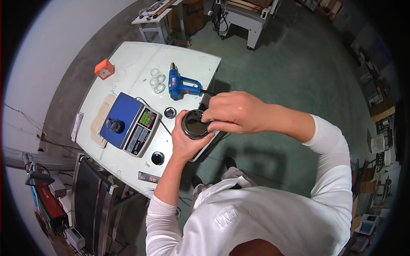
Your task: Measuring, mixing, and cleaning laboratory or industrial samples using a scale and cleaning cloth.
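Dark-filled jar (194, 126): is sitting in the two hands by the right edge of the desk (188, 55); whether its base is touching down is hidden; its wall is looking round and smooth, its rim glossy, its contents dark and shiny
Left hand (185, 145): is grasping the jar's side, fingers curving up the left, thumb crossing the near side
Right hand (235, 113): is bending over the right of the jar's mouth with curled fingers at the rim; cannot tell whether they are pinching anything
Step in hand: the fingers are apparently working at the mouth while the other hand is steadying the jar
Next move: is probably calling for a level jar and a light touch at the rim
Digital scale (124, 106): is standing left of the jar, its flat blue pan carrying a squat, dark-smeared container (114, 125)
Heat gun (174, 85): is lying beyond the jar, blue plastic with a looped handle and metal nozzle
Clear cups (159, 79): are clustering beside the heat gun, round and see-through
Dark-stained dish (170, 112): is resting just left of the jar
Black disc (158, 158): is lying nearer the person, round and glossy, possibly a lid
Orange carton (104, 69): is standing boxy near the desk's far left
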The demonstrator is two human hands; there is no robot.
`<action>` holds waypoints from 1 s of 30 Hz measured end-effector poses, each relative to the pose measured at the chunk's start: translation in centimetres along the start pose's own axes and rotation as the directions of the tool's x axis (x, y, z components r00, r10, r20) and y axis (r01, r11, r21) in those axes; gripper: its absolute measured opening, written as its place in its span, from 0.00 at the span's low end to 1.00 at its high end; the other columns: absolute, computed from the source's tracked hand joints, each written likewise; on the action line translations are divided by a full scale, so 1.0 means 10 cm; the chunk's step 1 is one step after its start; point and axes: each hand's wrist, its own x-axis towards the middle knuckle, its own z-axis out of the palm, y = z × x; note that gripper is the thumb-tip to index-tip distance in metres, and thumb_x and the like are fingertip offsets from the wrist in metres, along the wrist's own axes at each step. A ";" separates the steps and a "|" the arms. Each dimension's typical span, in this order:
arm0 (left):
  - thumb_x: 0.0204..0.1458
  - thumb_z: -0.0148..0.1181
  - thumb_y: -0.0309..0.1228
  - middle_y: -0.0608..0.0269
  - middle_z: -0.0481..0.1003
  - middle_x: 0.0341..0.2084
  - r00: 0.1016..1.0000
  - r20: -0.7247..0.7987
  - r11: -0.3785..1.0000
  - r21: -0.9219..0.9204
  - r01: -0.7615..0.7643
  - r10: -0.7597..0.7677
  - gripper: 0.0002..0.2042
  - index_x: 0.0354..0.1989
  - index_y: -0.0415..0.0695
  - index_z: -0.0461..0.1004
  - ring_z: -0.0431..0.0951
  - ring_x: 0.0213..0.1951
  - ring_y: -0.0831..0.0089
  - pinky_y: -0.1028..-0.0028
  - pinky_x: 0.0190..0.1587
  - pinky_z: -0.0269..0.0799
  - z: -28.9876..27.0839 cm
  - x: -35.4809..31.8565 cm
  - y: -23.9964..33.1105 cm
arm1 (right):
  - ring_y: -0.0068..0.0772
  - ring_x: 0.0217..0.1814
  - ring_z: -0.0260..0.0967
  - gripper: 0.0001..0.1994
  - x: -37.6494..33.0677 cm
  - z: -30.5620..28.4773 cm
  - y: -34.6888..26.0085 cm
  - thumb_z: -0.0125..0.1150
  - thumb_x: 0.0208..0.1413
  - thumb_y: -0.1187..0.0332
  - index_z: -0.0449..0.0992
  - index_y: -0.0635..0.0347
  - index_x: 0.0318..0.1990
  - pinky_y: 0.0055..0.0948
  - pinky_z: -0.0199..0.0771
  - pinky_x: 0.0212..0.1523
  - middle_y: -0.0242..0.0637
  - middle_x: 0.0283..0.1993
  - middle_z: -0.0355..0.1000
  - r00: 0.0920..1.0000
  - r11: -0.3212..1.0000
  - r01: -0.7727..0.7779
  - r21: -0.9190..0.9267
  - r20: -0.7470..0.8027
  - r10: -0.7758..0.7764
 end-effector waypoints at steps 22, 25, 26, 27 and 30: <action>0.25 0.73 0.37 0.53 0.73 0.37 1.000 0.002 0.998 -0.049 0.030 -0.030 0.39 0.50 0.40 0.59 0.75 0.41 0.63 0.69 0.45 0.70 -0.29 -0.16 -0.19 | 0.17 0.20 0.62 0.13 0.38 0.15 -0.20 0.51 0.57 0.65 0.69 0.65 0.26 0.24 0.63 0.23 0.33 0.17 0.66 0.817 0.732 -0.563 0.384 0.129 0.561; 0.25 0.74 0.37 0.53 0.73 0.37 0.999 -0.001 0.998 -0.061 0.035 -0.035 0.40 0.50 0.40 0.59 0.75 0.41 0.63 0.69 0.45 0.70 -0.28 -0.16 -0.22 | 0.22 0.20 0.63 0.12 0.40 0.12 -0.24 0.51 0.57 0.66 0.69 0.64 0.26 0.24 0.64 0.24 0.36 0.19 0.67 0.819 0.738 -0.555 0.385 0.097 0.566; 0.25 0.74 0.37 0.53 0.73 0.37 0.999 0.001 0.996 -0.066 0.053 -0.053 0.40 0.50 0.40 0.59 0.75 0.41 0.63 0.69 0.45 0.70 -0.28 -0.16 -0.22 | 0.22 0.20 0.63 0.12 0.39 0.11 -0.24 0.51 0.57 0.66 0.69 0.64 0.26 0.24 0.64 0.24 0.36 0.19 0.67 0.819 0.737 -0.555 0.385 0.096 0.566; 0.25 0.74 0.37 0.53 0.73 0.37 0.999 0.004 0.996 -0.068 0.051 -0.051 0.40 0.50 0.40 0.59 0.75 0.41 0.63 0.69 0.45 0.70 -0.28 -0.16 -0.21 | 0.26 0.21 0.65 0.10 0.38 0.10 -0.25 0.52 0.56 0.67 0.69 0.64 0.26 0.25 0.64 0.24 0.37 0.21 0.68 0.887 0.840 -0.451 0.302 0.047 0.459; 0.25 0.74 0.37 0.53 0.73 0.37 0.999 0.002 0.998 -0.046 0.043 -0.043 0.40 0.50 0.40 0.59 0.76 0.40 0.63 0.69 0.44 0.70 -0.27 -0.17 -0.17 | 0.34 0.24 0.66 0.08 0.35 0.12 -0.25 0.54 0.53 0.68 0.69 0.62 0.27 0.29 0.65 0.25 0.38 0.23 0.67 0.985 0.980 -0.168 0.104 -0.018 0.171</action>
